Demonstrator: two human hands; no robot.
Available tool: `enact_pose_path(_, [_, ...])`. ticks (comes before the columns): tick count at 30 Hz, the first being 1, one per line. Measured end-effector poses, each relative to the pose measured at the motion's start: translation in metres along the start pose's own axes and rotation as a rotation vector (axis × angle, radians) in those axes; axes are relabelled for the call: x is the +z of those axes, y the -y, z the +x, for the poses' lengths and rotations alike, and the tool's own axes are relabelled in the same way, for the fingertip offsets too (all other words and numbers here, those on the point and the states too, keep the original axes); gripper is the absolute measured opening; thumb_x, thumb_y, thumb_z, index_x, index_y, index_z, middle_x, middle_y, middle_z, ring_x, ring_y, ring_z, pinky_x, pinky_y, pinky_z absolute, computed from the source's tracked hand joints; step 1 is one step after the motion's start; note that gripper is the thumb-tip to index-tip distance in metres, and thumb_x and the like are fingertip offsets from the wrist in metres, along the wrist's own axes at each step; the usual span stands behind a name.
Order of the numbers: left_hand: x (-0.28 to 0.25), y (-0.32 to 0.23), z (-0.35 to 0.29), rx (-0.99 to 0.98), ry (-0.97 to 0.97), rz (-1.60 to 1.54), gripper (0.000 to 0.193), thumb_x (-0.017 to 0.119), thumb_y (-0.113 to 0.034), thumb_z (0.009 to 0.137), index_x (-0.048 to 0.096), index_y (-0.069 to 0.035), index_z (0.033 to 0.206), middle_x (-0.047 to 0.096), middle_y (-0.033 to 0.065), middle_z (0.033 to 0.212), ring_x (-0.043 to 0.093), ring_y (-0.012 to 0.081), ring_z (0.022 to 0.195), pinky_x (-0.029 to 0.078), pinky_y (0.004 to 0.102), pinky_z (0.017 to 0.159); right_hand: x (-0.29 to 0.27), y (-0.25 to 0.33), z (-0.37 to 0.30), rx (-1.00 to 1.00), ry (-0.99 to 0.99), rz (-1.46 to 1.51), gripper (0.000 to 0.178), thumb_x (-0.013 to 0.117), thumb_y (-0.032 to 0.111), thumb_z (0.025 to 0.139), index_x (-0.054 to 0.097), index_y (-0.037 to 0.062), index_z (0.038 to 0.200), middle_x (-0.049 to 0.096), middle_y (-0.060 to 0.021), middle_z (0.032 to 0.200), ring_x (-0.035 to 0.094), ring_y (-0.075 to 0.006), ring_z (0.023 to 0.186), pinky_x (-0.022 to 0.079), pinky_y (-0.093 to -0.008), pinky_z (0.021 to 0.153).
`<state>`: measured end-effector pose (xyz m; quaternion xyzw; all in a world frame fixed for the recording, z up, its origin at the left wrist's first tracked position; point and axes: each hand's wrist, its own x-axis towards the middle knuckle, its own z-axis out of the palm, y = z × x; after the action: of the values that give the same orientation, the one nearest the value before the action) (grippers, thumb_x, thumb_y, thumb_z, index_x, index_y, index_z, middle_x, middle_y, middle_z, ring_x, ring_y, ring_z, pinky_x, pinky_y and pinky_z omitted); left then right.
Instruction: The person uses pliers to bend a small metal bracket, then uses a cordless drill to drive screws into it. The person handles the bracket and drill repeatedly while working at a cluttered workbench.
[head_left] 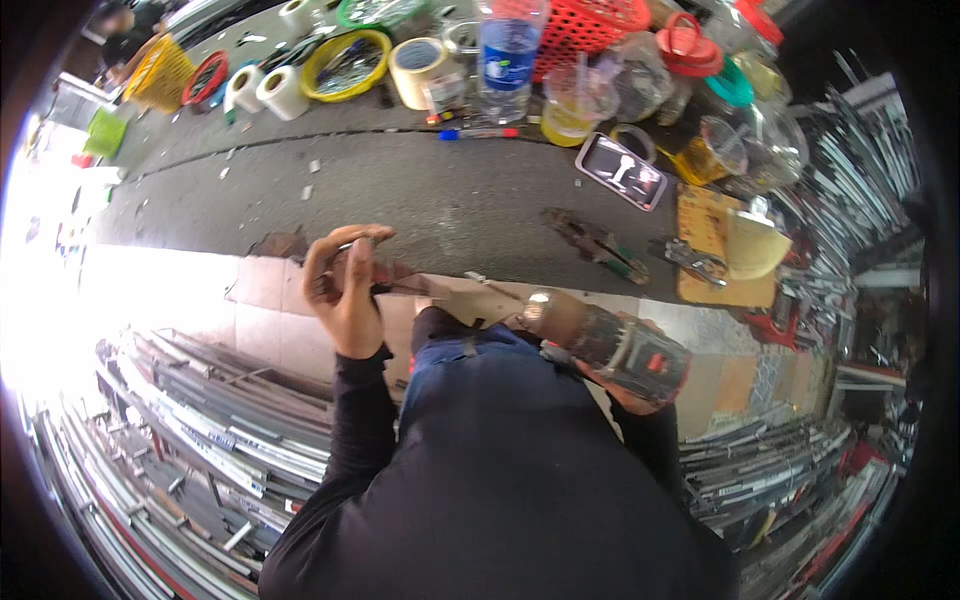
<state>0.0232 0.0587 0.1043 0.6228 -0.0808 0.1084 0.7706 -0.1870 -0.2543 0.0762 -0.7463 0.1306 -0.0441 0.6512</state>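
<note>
My right hand (pixel 632 398) is wrapped round a cordless drill (pixel 625 350) with a dark body and a red mark. Its chuck points left across my lap, and a thin bit seems to stick out of it. Most of the right fingers are hidden under the drill. Over the near bench edge, my left hand (pixel 345 295) is raised with the fingers curled and the thumb meeting the forefinger. Something thin may lie in that pinch, too small to make out. Nearest to the left hand is the grey bench top (pixel 400 190).
Green-handled pliers (pixel 600 245), a phone (pixel 622 172), a marker (pixel 478 133) and a yellow board (pixel 705 235) with another hand tool (pixel 690 260) lie on the bench. Tape rolls (pixel 420 72), a water bottle (pixel 507 60) and baskets line the back. Metal bars (pixel 220 440) are stacked below on both sides.
</note>
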Motion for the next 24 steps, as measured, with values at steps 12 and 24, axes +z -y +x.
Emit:
enact_pose_path(12, [-0.011,0.018,-0.012,-0.089,0.248,-0.360,0.022,0.077,-0.013,0.107,0.072,0.008,0.109,0.064,0.0061,0.082,0.058,0.0098,0.063,0.042,0.0261,0.056,0.023,0.042,0.031,0.085,0.115,0.273,0.035,0.091,0.019,0.079,0.074,0.0051,0.106,0.078,-0.0042,0.092,0.078,-0.0155,0.085,0.062,-0.0311,0.073])
enact_pose_path(24, [-0.005,0.011,-0.018,-0.035,0.265,-0.283,0.027,0.079,-0.016,0.105,0.075,0.010,0.110,0.065,0.0091,0.082,0.062,0.0122,0.062,0.046,0.0265,0.054,0.016,-0.012,0.032,0.065,0.332,0.333,0.074,0.088,0.030,0.095,0.045,0.0112,0.153,0.056,-0.0148,0.152,0.058,-0.0352,0.144,0.065,-0.0561,0.107])
